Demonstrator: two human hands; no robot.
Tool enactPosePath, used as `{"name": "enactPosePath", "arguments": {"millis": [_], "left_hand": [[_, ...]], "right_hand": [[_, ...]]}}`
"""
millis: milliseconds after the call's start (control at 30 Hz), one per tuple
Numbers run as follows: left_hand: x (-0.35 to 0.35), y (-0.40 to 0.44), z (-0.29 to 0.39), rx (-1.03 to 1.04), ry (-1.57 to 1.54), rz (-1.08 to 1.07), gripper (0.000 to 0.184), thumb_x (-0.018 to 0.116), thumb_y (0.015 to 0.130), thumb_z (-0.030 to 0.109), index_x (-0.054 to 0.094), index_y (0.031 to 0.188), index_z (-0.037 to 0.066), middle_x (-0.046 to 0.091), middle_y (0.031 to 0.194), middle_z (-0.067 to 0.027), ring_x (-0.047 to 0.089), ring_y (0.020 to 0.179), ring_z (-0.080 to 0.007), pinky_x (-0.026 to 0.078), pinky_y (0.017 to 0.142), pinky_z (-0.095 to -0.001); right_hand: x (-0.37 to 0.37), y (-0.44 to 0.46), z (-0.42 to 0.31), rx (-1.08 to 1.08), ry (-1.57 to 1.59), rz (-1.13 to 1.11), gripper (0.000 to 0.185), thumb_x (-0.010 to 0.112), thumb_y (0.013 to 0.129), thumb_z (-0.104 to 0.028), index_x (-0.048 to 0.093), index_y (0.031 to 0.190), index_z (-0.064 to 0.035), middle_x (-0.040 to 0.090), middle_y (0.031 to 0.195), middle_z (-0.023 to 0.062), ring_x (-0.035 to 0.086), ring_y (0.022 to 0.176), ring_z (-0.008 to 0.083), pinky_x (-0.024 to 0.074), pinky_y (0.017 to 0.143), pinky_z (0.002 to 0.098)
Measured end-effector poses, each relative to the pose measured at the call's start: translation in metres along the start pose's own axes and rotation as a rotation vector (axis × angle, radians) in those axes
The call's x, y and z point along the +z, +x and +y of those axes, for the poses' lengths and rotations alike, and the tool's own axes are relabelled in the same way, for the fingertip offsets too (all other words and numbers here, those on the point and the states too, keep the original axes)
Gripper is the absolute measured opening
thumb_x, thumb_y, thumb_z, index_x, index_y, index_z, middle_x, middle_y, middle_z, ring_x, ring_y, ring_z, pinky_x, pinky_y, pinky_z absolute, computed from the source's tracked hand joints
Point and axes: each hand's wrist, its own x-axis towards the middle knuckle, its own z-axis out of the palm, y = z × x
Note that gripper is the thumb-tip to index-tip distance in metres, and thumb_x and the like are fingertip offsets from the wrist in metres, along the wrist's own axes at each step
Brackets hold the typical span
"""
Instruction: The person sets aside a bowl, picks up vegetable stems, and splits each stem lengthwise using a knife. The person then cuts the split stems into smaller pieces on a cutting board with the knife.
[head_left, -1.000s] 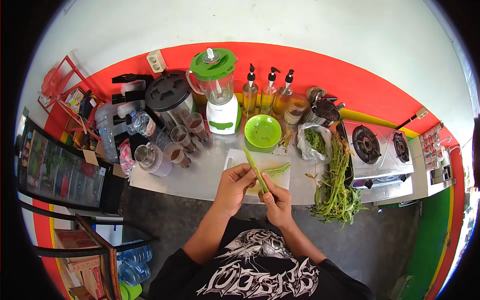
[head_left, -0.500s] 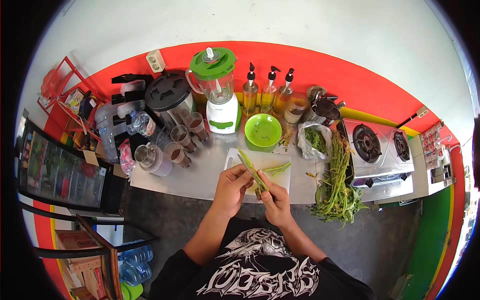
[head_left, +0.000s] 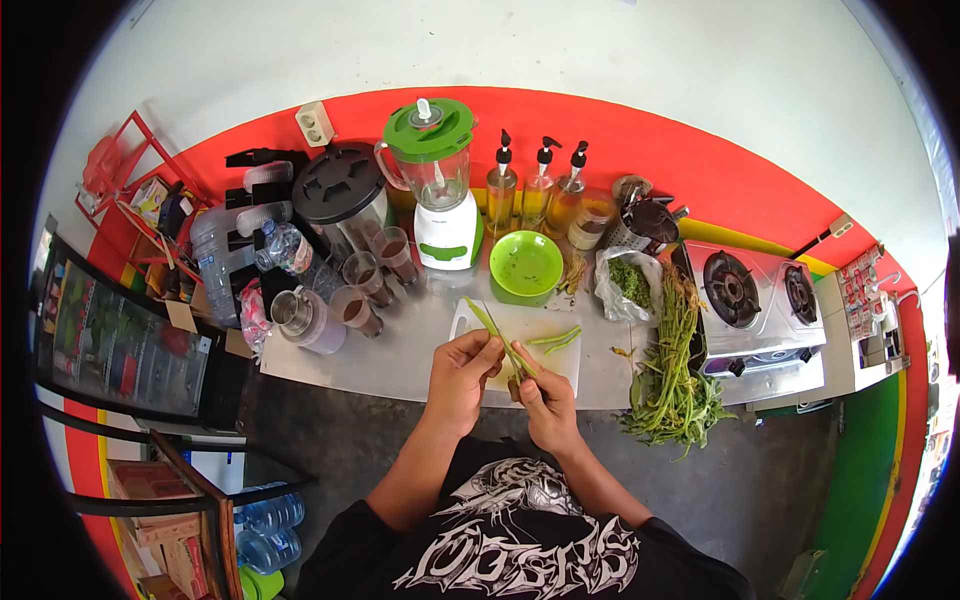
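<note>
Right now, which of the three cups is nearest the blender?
The rear cup, just left of the blender; the middle cup and front cup stand farther left and forward.

Head view, forward and down, perhaps edge-warped.

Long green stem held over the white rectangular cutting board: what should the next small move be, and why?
I'd probably lower the long green stem onto the white rectangular cutting board, beside the short green stem pieces: the left hand and right hand hold it above that board, where those pieces lie.
</note>
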Motion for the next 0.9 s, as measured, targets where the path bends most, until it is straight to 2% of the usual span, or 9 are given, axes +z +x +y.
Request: {"name": "enactPosePath", "arguments": {"millis": [133,200,300,333,400,433,500,633,900], "left_hand": [[0.0,0.001,0.007,-0.004,0.013,-0.019,0.016,0.064,0.097,0.013,0.07,0.098,-0.002,0.059,0.078,0.0021,0.046,0.072,-0.0072,0.037,0.066,-0.0231],[-0.002,0.001,0.004,-0.013,0.038,-0.013,0.016,0.065,0.097,0.013,0.07,0.096,-0.002,0.059,0.077,0.0025,0.045,0.071,-0.007,0.036,0.065,-0.0229],[-0.001,0.0,0.006,-0.024,0.088,-0.001,0.016,0.065,0.097,0.013,0.07,0.093,-0.001,0.057,0.074,0.0039,0.044,0.068,-0.0063,0.035,0.064,-0.0223],[0.001,0.0,0.007,-0.035,0.076,0.002,0.016,0.065,0.097,0.013,0.07,0.092,-0.001,0.057,0.074,0.0041,0.044,0.067,-0.006,0.035,0.063,-0.0221],[-0.001,-0.001,0.006,-0.041,0.063,0.007,0.016,0.065,0.097,0.013,0.07,0.092,-0.001,0.057,0.074,0.0043,0.044,0.067,-0.0058,0.035,0.063,-0.022],[-0.004,0.0,0.003,-0.024,0.08,-0.016,0.016,0.065,0.097,0.013,0.071,0.093,-0.001,0.058,0.075,0.0042,0.044,0.067,-0.0057,0.035,0.063,-0.0219],[-0.005,0.0,0.001,-0.003,0.095,-0.038,0.015,0.065,0.097,0.013,0.071,0.093,-0.001,0.059,0.075,0.0042,0.044,0.067,-0.0057,0.035,0.062,-0.0217],[-0.002,-0.005,-0.002,-0.069,0.05,-0.036,0.015,0.066,0.096,0.014,0.071,0.093,0.0,0.059,0.075,0.0047,0.045,0.067,-0.0054,0.035,0.062,-0.0217],[-0.012,0.0,0.0,-0.101,0.093,-0.156,0.016,0.065,0.098,0.018,0.068,0.098,0.002,0.061,0.077,0.0035,0.05,0.069,-0.0052,0.041,0.067,-0.0214]], "right_hand": [[0.001,0.0,0.001,0.027,0.036,0.0,0.05,0.054,0.105,-0.03,0.05,0.145,-0.0007,0.052,0.077,-0.0006,0.045,0.07,0.0101,0.0413,0.065,0.025],[0.002,-0.002,0.005,-0.001,0.039,-0.019,0.054,0.051,0.106,-0.033,0.046,0.147,0.0004,0.045,0.075,-0.0017,0.038,0.066,0.0093,0.0328,0.059,0.0246],[0.003,-0.003,0.001,0.044,0.117,-0.034,0.053,0.05,0.106,-0.033,0.045,0.148,-0.0005,0.046,0.075,-0.0019,0.036,0.064,0.0078,0.0299,0.057,0.0233],[0.002,-0.004,-0.001,0.046,0.119,-0.035,0.053,0.05,0.106,-0.033,0.045,0.148,-0.0005,0.046,0.075,-0.0019,0.036,0.064,0.0078,0.0299,0.057,0.0233],[0.0,-0.005,-0.006,0.143,0.132,-0.03,0.051,0.053,0.105,-0.033,0.049,0.146,-0.0016,0.049,0.078,-0.0012,0.042,0.07,0.0091,0.0387,0.065,0.0241],[0.001,-0.006,-0.003,0.138,0.132,-0.033,0.051,0.053,0.105,-0.033,0.049,0.146,-0.0016,0.049,0.078,-0.0012,0.042,0.07,0.0091,0.0387,0.065,0.0241],[0.001,-0.007,0.004,0.071,0.181,-0.044,0.053,0.05,0.106,-0.032,0.044,0.149,-0.0027,0.046,0.075,-0.0026,0.036,0.063,0.0053,0.0278,0.056,0.021],[0.0,-0.007,0.001,0.127,0.145,-0.022,0.053,0.05,0.106,-0.032,0.043,0.15,-0.0031,0.047,0.077,-0.0025,0.035,0.063,0.0052,0.0276,0.055,0.021],[0.002,-0.004,-0.002,0.072,0.151,-0.037,0.051,0.05,0.106,-0.028,0.042,0.15,-0.0031,0.05,0.085,-0.0021,0.04,0.07,0.0074,0.032,0.059,0.0212]]}}
